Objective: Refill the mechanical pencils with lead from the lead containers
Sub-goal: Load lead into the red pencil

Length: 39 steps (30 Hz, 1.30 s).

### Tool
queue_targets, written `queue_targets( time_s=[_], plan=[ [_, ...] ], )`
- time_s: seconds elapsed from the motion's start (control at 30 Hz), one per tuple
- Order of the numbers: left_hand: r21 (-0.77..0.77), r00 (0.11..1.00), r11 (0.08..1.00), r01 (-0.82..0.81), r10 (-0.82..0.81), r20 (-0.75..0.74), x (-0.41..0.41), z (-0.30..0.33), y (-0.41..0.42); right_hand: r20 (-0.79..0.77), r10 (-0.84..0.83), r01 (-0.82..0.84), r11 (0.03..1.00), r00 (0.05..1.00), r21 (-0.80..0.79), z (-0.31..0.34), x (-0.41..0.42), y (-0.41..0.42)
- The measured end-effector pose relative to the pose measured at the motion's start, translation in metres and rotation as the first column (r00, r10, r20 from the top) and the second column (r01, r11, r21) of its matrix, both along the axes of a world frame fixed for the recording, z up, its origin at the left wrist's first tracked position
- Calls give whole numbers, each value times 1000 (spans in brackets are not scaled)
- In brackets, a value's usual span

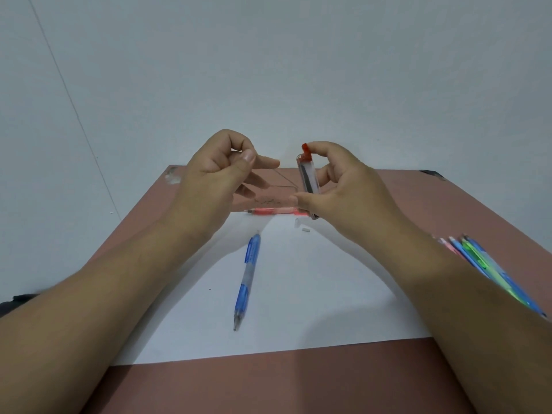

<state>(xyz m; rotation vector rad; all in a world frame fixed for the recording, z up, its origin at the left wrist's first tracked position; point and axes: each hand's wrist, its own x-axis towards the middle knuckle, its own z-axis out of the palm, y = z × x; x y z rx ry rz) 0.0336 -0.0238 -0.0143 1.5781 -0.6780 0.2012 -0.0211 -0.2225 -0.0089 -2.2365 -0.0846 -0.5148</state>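
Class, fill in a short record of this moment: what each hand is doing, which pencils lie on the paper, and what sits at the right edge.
Left hand: raised, thumb and forefinger pinched; a lead between them cannot be made out
Right hand: holds lead container upright, red cap on top
On paper: blue pencil; pink pencil at far edge
Right edge: bunch of pencils on the table

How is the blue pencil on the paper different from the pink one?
The blue mechanical pencil lies in full view on the white paper, pointing toward the person. The pink translucent mechanical pencil lies crosswise at the paper's far edge, tip pointing left, its other end hidden behind the right hand. Blue has a grey grip; pink looks one colour. Both lie flat, unheld.
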Motion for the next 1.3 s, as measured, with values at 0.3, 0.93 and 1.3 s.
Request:
queue_targets(
  time_s=[0.3, 0.93, 1.3],
  plan=[
    [-88, 995, 995, -40, 32, -92, 4, 0, -1, 23, -40, 39, 999, 999, 4, 3, -2, 2],
    [-72, 994, 996, -56, 49, -101, 6, 0, 0, -101, 43, -14, 962, 994, 273, -2, 1, 7],
    [-157, 986, 982, -104, 82, -144, 6, 2, 0, -93, 112, -89, 971, 989, 221, 5, -7, 7]
  ],
)
